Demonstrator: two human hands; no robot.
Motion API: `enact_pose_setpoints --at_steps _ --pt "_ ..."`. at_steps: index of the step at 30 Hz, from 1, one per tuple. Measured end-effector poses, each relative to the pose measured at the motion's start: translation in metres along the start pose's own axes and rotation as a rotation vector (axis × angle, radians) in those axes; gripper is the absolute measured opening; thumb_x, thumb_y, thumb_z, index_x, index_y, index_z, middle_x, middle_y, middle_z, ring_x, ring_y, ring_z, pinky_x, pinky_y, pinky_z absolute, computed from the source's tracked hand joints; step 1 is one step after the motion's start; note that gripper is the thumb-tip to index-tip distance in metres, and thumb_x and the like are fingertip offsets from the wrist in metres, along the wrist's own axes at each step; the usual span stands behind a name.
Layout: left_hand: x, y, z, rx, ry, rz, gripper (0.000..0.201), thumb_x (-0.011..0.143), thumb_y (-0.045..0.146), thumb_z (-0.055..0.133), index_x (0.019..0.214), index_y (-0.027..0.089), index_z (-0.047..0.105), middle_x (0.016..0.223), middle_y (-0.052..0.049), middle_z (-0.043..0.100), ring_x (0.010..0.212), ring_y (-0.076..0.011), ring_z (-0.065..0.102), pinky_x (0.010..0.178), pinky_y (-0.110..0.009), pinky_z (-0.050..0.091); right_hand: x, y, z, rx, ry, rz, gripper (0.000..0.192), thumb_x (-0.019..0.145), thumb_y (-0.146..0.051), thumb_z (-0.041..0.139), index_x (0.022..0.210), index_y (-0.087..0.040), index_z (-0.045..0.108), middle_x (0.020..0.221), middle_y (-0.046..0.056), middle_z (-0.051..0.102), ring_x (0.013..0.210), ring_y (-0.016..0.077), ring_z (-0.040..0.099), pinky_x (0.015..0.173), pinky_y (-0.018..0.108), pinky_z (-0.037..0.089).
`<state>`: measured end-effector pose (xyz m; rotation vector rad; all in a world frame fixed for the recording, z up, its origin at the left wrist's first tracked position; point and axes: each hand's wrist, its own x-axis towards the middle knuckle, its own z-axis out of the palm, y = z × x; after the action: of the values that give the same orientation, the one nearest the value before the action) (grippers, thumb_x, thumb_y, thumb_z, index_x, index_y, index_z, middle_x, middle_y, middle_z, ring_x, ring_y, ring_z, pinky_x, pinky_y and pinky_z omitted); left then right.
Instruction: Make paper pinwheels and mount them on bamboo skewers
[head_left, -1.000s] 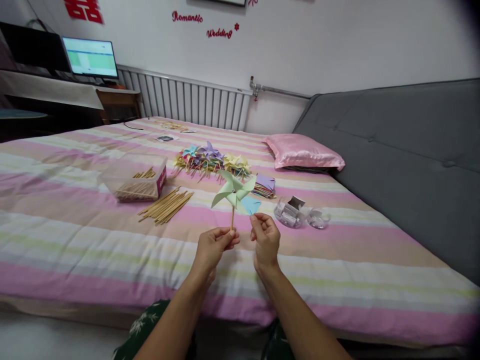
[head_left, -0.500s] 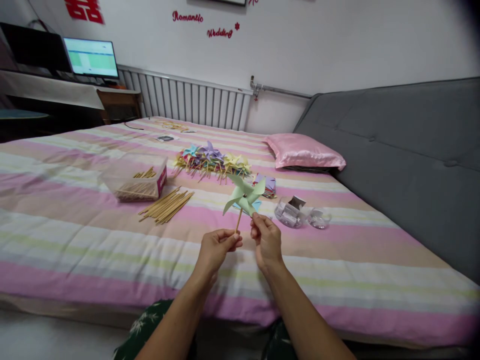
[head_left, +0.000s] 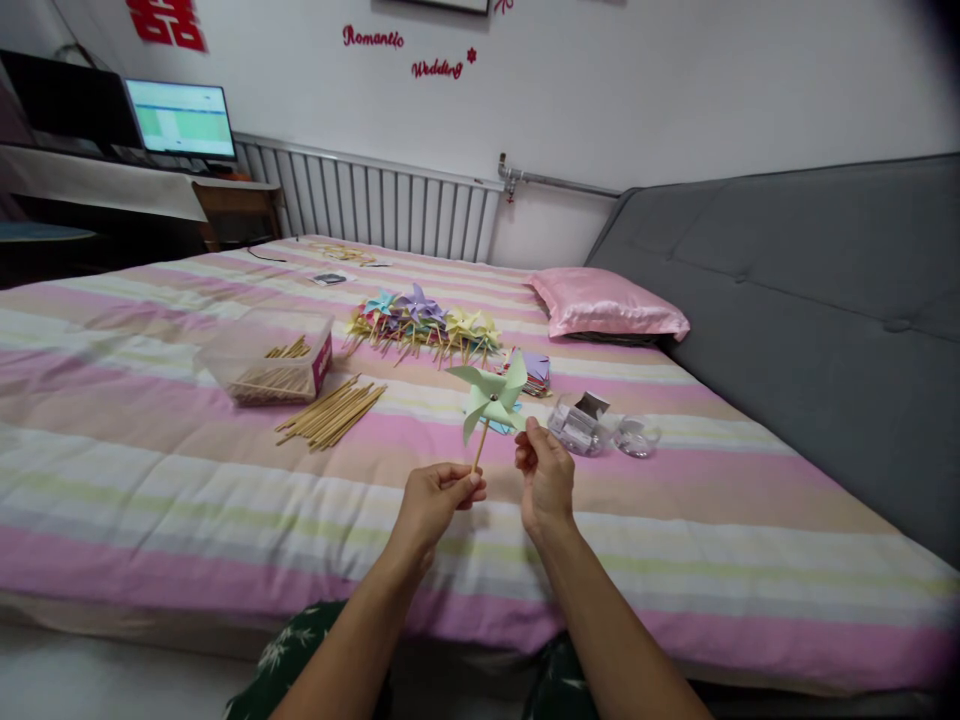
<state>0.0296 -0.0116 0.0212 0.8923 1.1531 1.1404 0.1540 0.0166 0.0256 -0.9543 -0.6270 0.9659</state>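
The left hand [head_left: 435, 497] pinches the bottom of a thin wooden stick, holding a pale green paper pinwheel [head_left: 491, 393] upright over the striped bed [head_left: 150, 480]. The right hand [head_left: 546, 478] is closed at the pinwheel's lower right blade, fingertips touching the paper. Compared with a second ago, the pinwheel has shifted right and its blades sit at a new angle, so the right hand seems to be turning it, likely checking that it spins. A pile of finished pinwheels [head_left: 424, 322], loose sticks [head_left: 332, 412] and a box [head_left: 270, 355] lie further back.
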Motion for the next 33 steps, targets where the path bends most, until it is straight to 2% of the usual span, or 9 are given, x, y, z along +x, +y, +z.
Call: enact_pose_setpoints --at_steps 3,6,10,13,24,33 --pt "0.001 -0.001 0.000 0.019 0.000 0.001 0.020 0.059 0.023 0.072 0.073 0.008 0.069 0.065 -0.007 0.070 0.062 -0.0151 0.065 0.060 -0.022 0.046 0.004 -0.003 -0.003 -0.034 0.038 -0.027 0.030 0.067 -0.043 0.064 0.079 -0.016 0.063 0.071 -0.002 0.060 0.059 0.0082 0.050 0.054 0.021 0.036" --pt "0.003 -0.003 -0.001 0.068 0.006 0.018 0.016 0.059 0.021 0.071 0.069 0.009 0.068 0.059 -0.005 0.068 0.058 -0.0148 0.064 0.058 -0.022 0.045 0.008 -0.008 -0.005 -0.073 -0.047 -0.076 0.034 0.067 -0.040 0.064 0.091 -0.016 0.064 0.087 0.002 0.065 0.077 0.0130 0.056 0.065 0.024 0.040" --pt "0.005 -0.007 -0.001 0.168 0.001 0.049 0.011 0.059 0.019 0.068 0.065 0.010 0.067 0.054 -0.003 0.065 0.055 -0.0149 0.062 0.053 -0.022 0.042 0.010 -0.008 -0.006 -0.070 -0.226 -0.090 0.027 0.067 -0.035 0.066 0.086 -0.016 0.065 0.084 0.002 0.067 0.083 0.0166 0.059 0.076 0.029 0.043" --pt "0.006 -0.009 -0.002 0.220 -0.004 0.063 0.009 0.060 0.018 0.067 0.064 0.010 0.067 0.054 -0.003 0.064 0.053 -0.0149 0.062 0.052 -0.022 0.041 0.011 -0.005 -0.006 -0.052 -0.233 -0.102 0.022 0.067 -0.031 0.067 0.083 -0.016 0.065 0.082 0.002 0.068 0.084 0.0169 0.059 0.081 0.031 0.042" --pt "0.007 -0.014 -0.003 0.252 -0.053 0.089 0.010 0.059 0.021 0.066 0.064 0.012 0.068 0.055 -0.003 0.064 0.053 -0.0157 0.061 0.054 -0.024 0.045 0.013 -0.004 -0.009 -0.046 -0.139 -0.090 0.020 0.061 -0.030 0.071 0.072 -0.014 0.064 0.067 0.000 0.064 0.072 0.0153 0.058 0.071 0.029 0.044" --pt "0.009 -0.018 -0.004 0.280 -0.103 0.091 0.011 0.061 0.023 0.066 0.064 0.013 0.068 0.055 -0.004 0.065 0.053 -0.0161 0.061 0.051 -0.024 0.042 0.012 -0.005 -0.008 -0.040 -0.122 -0.106 0.018 0.059 -0.027 0.072 0.068 -0.014 0.063 0.062 -0.002 0.061 0.065 0.0133 0.055 0.064 0.026 0.043"
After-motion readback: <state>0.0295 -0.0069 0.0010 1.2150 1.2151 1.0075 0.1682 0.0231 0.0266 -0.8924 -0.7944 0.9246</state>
